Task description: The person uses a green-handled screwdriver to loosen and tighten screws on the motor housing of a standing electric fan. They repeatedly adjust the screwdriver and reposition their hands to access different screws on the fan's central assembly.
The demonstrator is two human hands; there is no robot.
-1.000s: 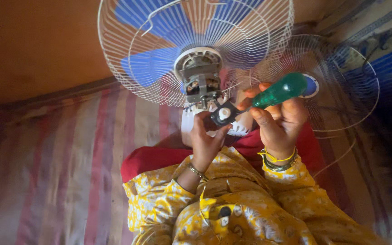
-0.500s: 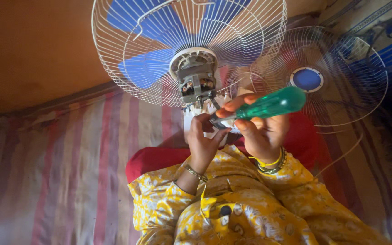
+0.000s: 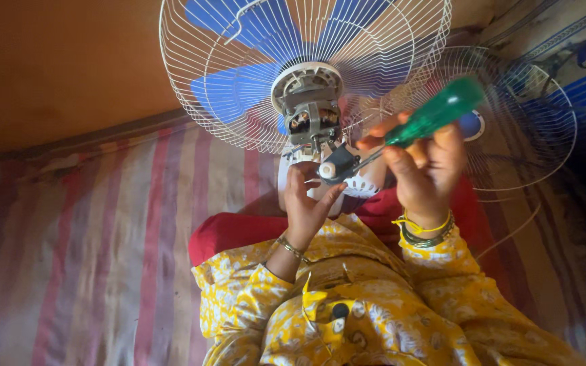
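A fan with a white wire cage point(image 3: 198, 88) and blue blades point(image 3: 239, 88) lies in front of me, its bare motor point(image 3: 310, 112) facing me. My left hand point(image 3: 306, 203) grips a small black and white part point(image 3: 334, 166) just below the motor. My right hand point(image 3: 425, 166) holds a green-handled screwdriver point(image 3: 435, 112), its metal tip touching that part. Both wrists wear bangles and yellow patterned sleeves.
A second wire fan guard point(image 3: 523, 129) with a blue centre disc lies at the right. A white fan housing point(image 3: 367, 186) rests on my red-clad lap point(image 3: 232, 230). A pink and grey striped cloth point(image 3: 103, 224) covers the floor. An orange wall point(image 3: 55, 61) stands behind.
The screwdriver's handle has risen and tilted further to the right while its tip stays at the small part. My left hand has kept its hold.
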